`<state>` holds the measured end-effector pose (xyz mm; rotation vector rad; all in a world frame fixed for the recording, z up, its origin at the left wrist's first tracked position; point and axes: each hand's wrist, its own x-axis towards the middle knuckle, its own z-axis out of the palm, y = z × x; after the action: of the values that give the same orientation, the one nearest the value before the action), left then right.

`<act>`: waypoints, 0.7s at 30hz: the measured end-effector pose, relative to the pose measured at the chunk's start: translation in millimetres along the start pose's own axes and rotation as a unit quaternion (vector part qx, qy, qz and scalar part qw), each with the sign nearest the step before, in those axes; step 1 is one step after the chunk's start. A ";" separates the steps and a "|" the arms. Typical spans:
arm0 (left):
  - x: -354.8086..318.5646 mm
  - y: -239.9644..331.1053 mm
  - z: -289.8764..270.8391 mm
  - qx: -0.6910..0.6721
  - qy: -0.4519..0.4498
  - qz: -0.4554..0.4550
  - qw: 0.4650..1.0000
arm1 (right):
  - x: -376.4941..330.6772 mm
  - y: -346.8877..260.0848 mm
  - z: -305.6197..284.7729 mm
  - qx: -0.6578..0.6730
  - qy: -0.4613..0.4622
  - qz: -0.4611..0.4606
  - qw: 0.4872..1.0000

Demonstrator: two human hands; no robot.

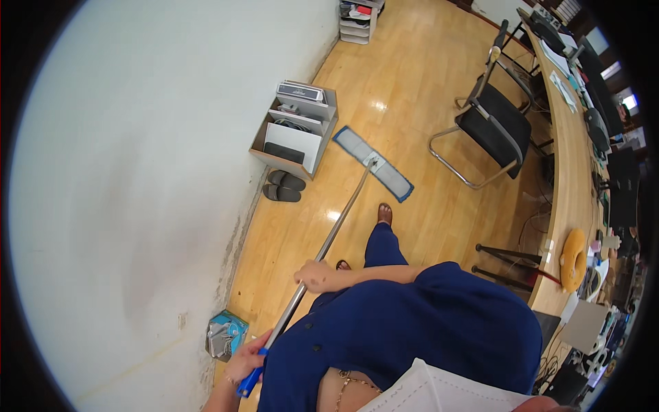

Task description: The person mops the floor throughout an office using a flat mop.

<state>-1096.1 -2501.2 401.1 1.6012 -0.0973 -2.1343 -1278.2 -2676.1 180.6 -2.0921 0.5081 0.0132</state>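
Observation:
I hold a flat mop with both hands. My right hand (314, 275) grips the metal pole (340, 221) partway down. My left hand (245, 358) closes around the blue grip (251, 380) at the pole's top end. The blue-edged grey mop head (373, 163) lies flat on the wooden floor (419, 69) ahead of me, beside an open cardboard box (294, 130). My right foot (384, 213) is stepped forward just behind the mop head.
A white wall (151, 172) runs along my left. Dark slippers (283, 186) lie by the cardboard box. A small blue box (225, 334) sits at the wall near my left hand. A black chair (493, 123) and a long wooden desk (566, 172) stand on the right.

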 end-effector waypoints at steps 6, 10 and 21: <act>149.8 90.2 78.4 -0.023 -0.008 0.088 0.996 | 26.8 158.1 -115.3 -0.069 0.039 -0.040 0.996; 246.8 188.6 141.4 -0.044 -0.084 0.128 0.987 | 49.6 278.1 -239.2 -0.094 0.012 -0.079 0.992; 213.2 343.6 195.5 -0.067 0.041 0.087 0.993 | 117.7 293.0 -367.4 -0.066 -0.068 -0.073 0.993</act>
<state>-1210.9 -2935.2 386.0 1.5408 -0.0619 -1.9002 -1345.3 -3152.1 121.2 -2.2356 0.2769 0.1053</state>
